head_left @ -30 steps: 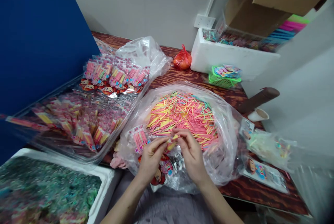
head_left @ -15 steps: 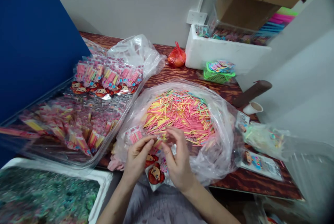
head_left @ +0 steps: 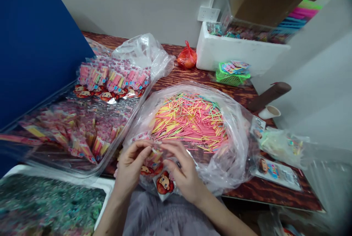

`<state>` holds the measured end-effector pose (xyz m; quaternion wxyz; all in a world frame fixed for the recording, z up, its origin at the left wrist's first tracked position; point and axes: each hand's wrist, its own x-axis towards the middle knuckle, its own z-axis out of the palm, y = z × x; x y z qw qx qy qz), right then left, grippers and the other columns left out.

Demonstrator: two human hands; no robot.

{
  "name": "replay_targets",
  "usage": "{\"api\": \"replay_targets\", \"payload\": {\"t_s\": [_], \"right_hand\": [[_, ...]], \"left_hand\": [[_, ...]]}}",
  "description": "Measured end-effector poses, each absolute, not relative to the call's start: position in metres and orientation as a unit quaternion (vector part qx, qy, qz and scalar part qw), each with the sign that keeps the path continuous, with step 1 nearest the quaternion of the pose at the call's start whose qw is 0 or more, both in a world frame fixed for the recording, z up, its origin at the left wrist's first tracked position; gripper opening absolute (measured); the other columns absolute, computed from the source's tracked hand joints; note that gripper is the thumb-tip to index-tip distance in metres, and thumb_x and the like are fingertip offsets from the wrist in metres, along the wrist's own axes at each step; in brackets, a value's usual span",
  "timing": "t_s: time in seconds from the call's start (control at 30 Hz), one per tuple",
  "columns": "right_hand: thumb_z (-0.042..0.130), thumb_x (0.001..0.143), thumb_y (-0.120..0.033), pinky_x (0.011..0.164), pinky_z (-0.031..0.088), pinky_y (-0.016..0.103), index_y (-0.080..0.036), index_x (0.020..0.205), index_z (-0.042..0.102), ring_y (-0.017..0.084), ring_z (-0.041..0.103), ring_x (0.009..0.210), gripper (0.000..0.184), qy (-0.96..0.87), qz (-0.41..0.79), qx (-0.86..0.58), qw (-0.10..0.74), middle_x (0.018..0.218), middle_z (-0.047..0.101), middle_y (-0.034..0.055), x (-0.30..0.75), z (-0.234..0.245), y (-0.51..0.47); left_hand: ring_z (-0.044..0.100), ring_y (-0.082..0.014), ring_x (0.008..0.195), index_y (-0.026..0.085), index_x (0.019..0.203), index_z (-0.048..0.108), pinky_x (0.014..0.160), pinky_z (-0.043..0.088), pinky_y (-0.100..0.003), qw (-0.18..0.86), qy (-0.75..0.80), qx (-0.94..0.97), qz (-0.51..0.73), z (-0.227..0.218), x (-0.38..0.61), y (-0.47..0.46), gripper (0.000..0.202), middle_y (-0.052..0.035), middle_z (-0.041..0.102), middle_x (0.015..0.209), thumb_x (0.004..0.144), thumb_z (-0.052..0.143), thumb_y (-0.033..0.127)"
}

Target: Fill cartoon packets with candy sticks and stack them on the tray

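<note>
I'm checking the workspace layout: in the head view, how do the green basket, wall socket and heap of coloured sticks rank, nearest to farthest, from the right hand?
From the right hand:
1. Heap of coloured sticks, just ahead.
2. Green basket, farther back, to the right.
3. Wall socket, farthest, high at the back.

Muted, soft light — sheen on plastic bag (head_left: 237, 129); lower left blurred, upper-right corner dark.

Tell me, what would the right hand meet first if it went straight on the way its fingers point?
The right hand would probably meet the left hand first, just across from it; depth is unclear, so any gap is hard to judge.
</note>
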<state>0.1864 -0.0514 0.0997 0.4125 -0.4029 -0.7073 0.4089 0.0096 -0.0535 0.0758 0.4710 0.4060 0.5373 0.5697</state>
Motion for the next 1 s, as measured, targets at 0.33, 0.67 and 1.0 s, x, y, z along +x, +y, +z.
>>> {"api": "replay_targets", "payload": {"t_s": [0.33,0.67,1.0], "right_hand": [[0.056,0.088,-0.014,0.090,0.041,0.041,-0.016,0.111,0.062,0.028,0.049,0.105,0.025,-0.833,0.081,-0.522,0.164,0.110,0.061,0.0128,0.235,0.034,0.015],[0.054,0.085,-0.012,0.105,0.029,0.053,-0.006,0.123,0.058,0.037,0.039,0.130,0.039,-0.874,-0.088,-0.478,0.029,0.136,0.052,0.0227,0.222,0.023,0.037],[0.047,0.090,-0.010,0.106,0.033,0.052,-0.009,0.106,0.064,0.034,0.046,0.127,0.024,-0.911,-0.136,-0.382,0.074,0.121,0.063,0.0195,0.221,-0.005,0.063]], "left_hand": [[0.061,-0.0200,0.090,0.019,0.114,0.057,0.084,0.048,-0.034,0.121,0.724,0.399,0.549,0.015,0.009,-0.047,0.030,-0.0054,0.063,0.099,0.087,0.056,0.032],[0.059,-0.0188,0.107,0.021,0.127,0.049,0.097,0.046,-0.033,0.203,0.680,0.299,0.638,0.014,0.011,-0.036,0.044,-0.0078,0.058,0.117,0.086,0.059,0.030],[0.032,-0.0257,0.140,0.023,0.138,0.043,0.117,0.023,-0.045,0.089,0.711,0.501,0.486,0.043,0.031,-0.063,0.048,-0.0116,0.035,0.150,0.092,0.054,0.030]]}}
